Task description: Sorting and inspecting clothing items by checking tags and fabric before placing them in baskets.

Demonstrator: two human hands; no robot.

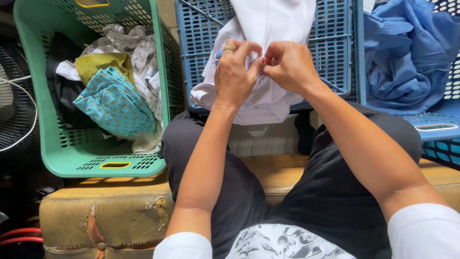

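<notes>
While both my left hand and right hand are pinching closed on the white shirt, which is draping over the blue crate before my knees, I am risking a slip: loosened fingertips would drop the fabric.

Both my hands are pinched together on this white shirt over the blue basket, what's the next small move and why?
Probably keep the pinch and draw the white shirt toward your lap. The left hand and right hand meet at one spot, but what they work on is hidden, and the fabric drapes against the blue basket.
</notes>
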